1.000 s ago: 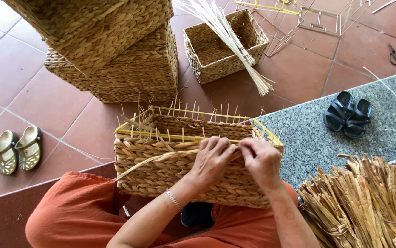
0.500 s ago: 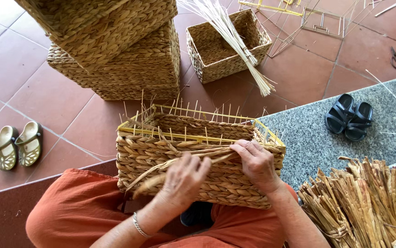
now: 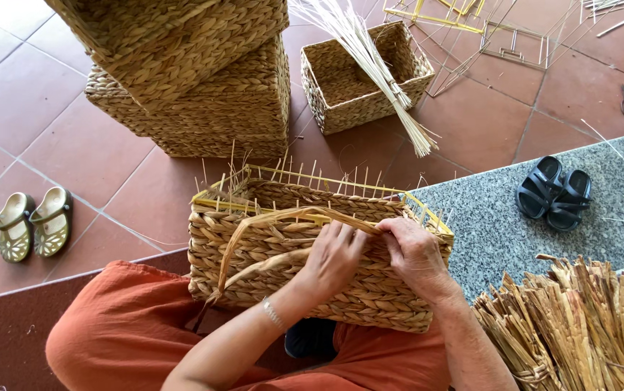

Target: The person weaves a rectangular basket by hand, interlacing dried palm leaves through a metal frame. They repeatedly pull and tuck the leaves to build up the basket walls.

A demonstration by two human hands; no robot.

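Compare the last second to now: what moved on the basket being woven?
The left hand slid left along the basket wall, then came back beside the right hand at the rim. The loose strand, once low across the wall, now arcs up to the rim. The right hand stayed put; stacked baskets, sandals and straw bundle unchanged.

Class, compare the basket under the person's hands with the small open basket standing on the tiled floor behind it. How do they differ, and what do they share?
The basket under the hands is unfinished: thin sticks poke up from its rim, along a yellow frame; the small floor basket has a closed, neat rim. The first rests against the person's lap, with the left hand and right hand on a loose strand; the second stands untouched, with pale reeds lying across it. Both are rectangular and woven from tan fibre.
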